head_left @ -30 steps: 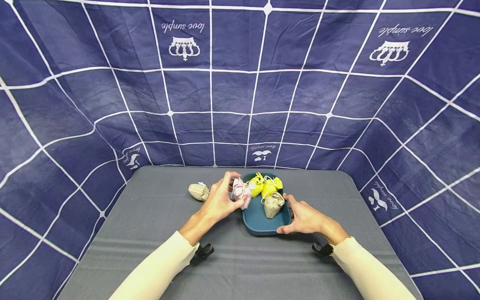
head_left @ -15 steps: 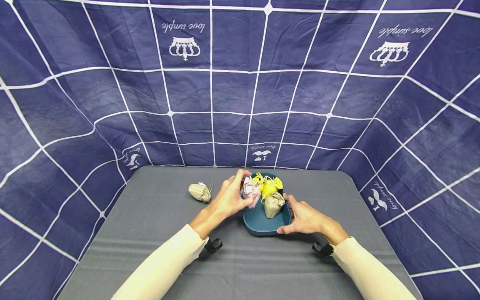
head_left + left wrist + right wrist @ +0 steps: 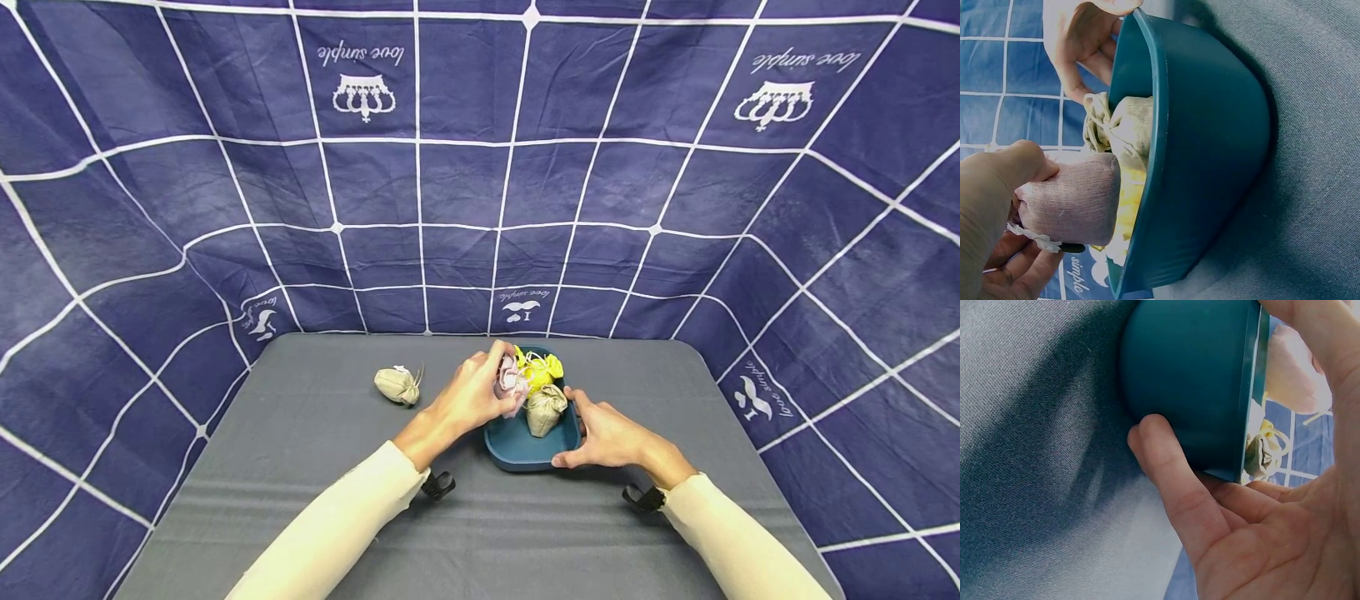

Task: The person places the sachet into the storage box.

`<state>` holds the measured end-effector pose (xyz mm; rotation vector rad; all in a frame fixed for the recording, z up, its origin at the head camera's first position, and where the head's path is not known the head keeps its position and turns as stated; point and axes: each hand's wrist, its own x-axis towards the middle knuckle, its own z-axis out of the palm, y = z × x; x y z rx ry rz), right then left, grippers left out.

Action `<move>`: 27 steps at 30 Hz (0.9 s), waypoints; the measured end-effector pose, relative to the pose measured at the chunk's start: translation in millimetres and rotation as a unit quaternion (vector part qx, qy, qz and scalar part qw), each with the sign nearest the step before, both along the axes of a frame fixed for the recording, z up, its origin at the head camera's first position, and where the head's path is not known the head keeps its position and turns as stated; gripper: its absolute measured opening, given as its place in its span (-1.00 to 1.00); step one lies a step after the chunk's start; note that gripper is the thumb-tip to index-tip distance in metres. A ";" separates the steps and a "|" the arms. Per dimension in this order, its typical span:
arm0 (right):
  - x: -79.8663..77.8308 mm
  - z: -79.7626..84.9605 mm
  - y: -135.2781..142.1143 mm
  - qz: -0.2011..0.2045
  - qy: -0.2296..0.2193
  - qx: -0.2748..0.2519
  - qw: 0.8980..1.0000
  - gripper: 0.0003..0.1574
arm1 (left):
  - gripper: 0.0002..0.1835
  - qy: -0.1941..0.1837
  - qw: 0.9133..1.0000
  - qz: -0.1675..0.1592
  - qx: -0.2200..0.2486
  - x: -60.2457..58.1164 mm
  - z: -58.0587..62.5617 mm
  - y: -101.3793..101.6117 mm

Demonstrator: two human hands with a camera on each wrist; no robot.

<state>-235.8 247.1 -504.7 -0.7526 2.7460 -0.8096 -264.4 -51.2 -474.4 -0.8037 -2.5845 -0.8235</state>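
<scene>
My left hand (image 3: 468,393) holds a pink drawstring pouch (image 3: 512,383) over the left side of a teal plastic box (image 3: 525,462). In the left wrist view the pouch (image 3: 1075,200) hangs sideways between thumb and fingers, beside the box rim. Inside the box lie a beige drawstring pouch (image 3: 546,412) and yellow pouches (image 3: 540,373), partly hidden behind the pink one. At the box's right side my right hand (image 3: 607,435) grips its wall, with thumb and fingers spread along it. The right wrist view shows fingers (image 3: 1160,447) against the outer wall.
Another beige pouch (image 3: 397,386) lies on the grey cloth-covered table (image 3: 315,450), left of my left hand. A blue curtain (image 3: 465,183) with white lines stands behind the table and on both sides.
My left hand has carried the pink pouch rightward, from the box's left edge to above its inside. One yellow pouch is now more covered. The right hand and the box have stayed put.
</scene>
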 end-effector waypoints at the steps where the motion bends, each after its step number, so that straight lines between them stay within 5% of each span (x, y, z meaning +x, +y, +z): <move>1: -0.1 -0.1 0.0 0.001 0.000 -0.002 1.000 0.61 | -0.23 0.002 1.000 -0.002 -0.002 -0.5 -0.2 0.3; 14: -0.1 1.9 -0.4 -0.002 -0.002 0.006 1.000 0.62 | -0.18 -0.020 1.000 -0.018 -0.015 -6.4 -4.7 4.9; 20: -0.6 1.3 -0.6 0.000 -0.009 0.010 1.000 0.64 | 0.03 -0.058 0.995 -0.013 -0.075 -2.7 -5.2 5.8; 27: -0.8 1.1 0.3 -0.001 -0.003 0.011 1.000 0.64 | -0.07 -0.040 0.994 -0.010 -0.098 0.9 -6.0 2.0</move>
